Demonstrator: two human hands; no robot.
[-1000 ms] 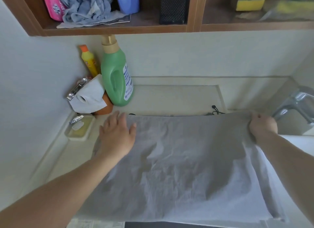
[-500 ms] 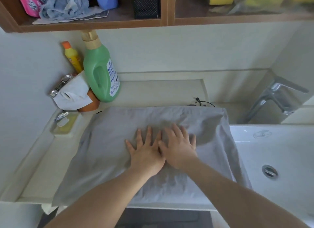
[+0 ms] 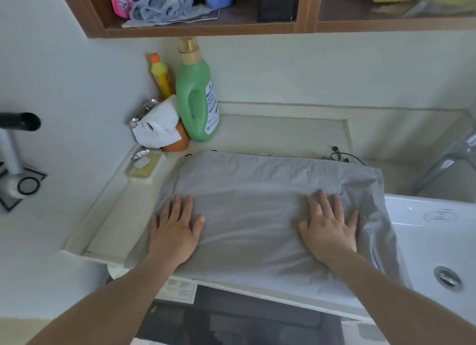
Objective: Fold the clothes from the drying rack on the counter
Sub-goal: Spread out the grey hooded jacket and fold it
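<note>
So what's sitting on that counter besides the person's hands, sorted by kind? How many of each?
Bottles: 2, a green bottle and a yellow bottle
Grey garments: 1, the grey cloth under the left hand and right hand
Paper rolls: 1, the white roll
Soap dishes: 1, the soap dish
Total: 5

Soft, even daylight, slightly dim. No hard shadows, no glare. Wide-angle bending at edges; left edge and bottom corners blurred.
</note>
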